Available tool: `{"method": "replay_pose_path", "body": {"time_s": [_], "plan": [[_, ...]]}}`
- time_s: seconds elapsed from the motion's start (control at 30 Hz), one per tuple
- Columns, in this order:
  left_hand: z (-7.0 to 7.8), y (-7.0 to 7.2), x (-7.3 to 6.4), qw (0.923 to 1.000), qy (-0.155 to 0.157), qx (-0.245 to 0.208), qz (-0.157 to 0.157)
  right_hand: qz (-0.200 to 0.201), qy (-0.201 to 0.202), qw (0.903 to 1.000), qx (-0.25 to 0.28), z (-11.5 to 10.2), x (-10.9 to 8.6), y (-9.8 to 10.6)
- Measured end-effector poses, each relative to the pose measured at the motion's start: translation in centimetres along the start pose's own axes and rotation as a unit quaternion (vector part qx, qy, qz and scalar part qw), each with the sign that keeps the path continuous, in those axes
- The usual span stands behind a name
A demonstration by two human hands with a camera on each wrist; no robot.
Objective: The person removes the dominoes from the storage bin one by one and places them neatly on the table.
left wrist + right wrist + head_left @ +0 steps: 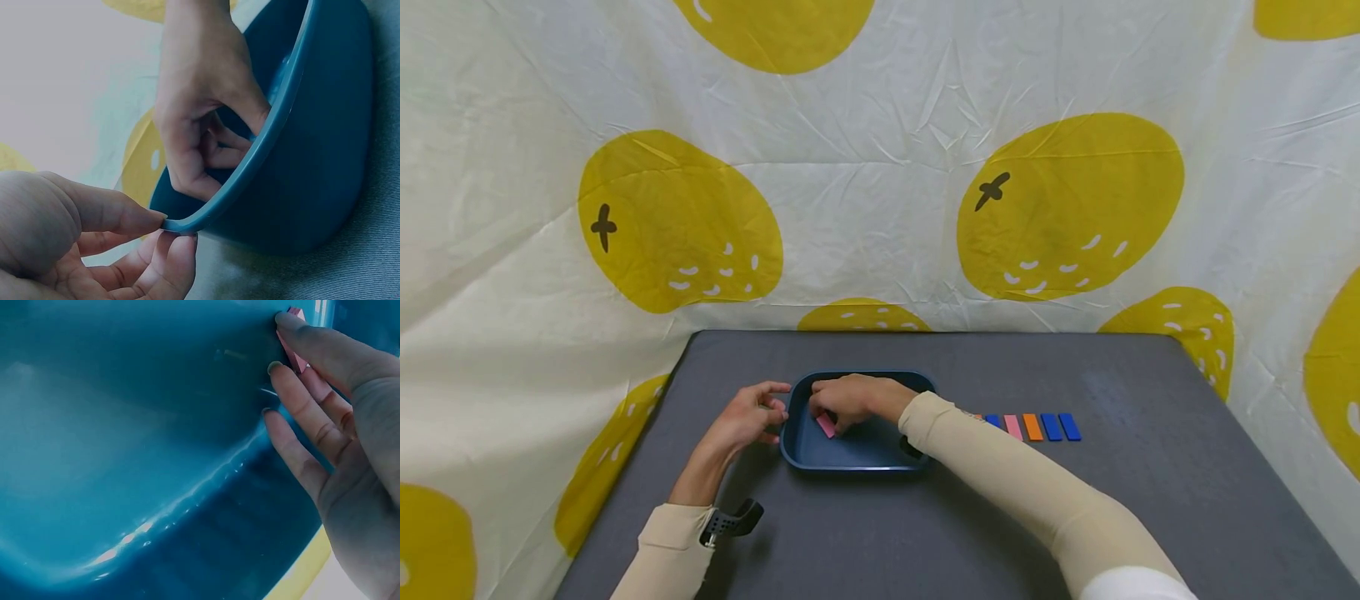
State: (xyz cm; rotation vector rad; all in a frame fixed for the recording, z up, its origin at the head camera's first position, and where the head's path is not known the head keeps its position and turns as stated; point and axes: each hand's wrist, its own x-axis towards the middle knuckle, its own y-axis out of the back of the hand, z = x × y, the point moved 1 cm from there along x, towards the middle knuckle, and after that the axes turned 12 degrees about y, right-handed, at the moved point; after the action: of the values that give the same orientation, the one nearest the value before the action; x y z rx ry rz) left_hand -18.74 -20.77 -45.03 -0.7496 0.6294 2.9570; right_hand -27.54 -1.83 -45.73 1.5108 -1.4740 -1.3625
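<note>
A deep blue rectangular tray (859, 469) with rounded corners stands on the table. At its left end, my left hand (749, 418) pinches the rim; the left wrist view shows the thumb on top and fingers underneath. My right hand (854, 398) reaches down inside the tray, toward its left side. Between its thumb and forefinger it holds a small flat pink tile (826, 425), tilted near the tray floor. In the right wrist view the pink tile (296, 347) is partly covered by the thumb, and the other fingers are spread below it.
To the right of the tray runs a row of small tiles, including a pink tile (1012, 427), an orange tile (1032, 427) and blue tiles (1070, 427). The right sleeve (1000, 467) covers the row's left end. Behind the grey table (1150, 517) hangs a fruit-patterned cloth (865, 217).
</note>
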Motion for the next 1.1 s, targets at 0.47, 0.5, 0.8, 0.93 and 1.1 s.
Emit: {"method": "replay_pose_path", "body": {"time_s": [0.47, 0.5, 0.8, 0.93, 1.1], "plan": [[0.1, -0.1, -0.1, 1.0000, -0.006, 0.002, 0.002, -0.001, 0.009, 0.9997, -0.024, 0.1, -1.4, 0.8], [0.0, -0.1, -0.1, 1.0000, -0.007, 0.002, 0.002, -0.002, 0.009, 0.9997, -0.024, 0.1, -1.5, 0.9], [-0.1, 0.1, -0.1, 1.0000, -0.008, 0.002, 0.002, 0.005, 0.031, 0.9992, -0.024, 0.2, -3.2, 1.8], [-0.2, 0.3, -0.2, 1.0000, -0.009, 0.003, 0.000, 0.018, 0.046, 0.9987, 0.009, 0.6, -3.9, 2.0], [-0.2, 0.5, -0.3, 0.9999, -0.015, 0.006, -0.003, 0.031, 0.050, 0.9970, 0.050, 0.8, -4.9, 2.3]]}}
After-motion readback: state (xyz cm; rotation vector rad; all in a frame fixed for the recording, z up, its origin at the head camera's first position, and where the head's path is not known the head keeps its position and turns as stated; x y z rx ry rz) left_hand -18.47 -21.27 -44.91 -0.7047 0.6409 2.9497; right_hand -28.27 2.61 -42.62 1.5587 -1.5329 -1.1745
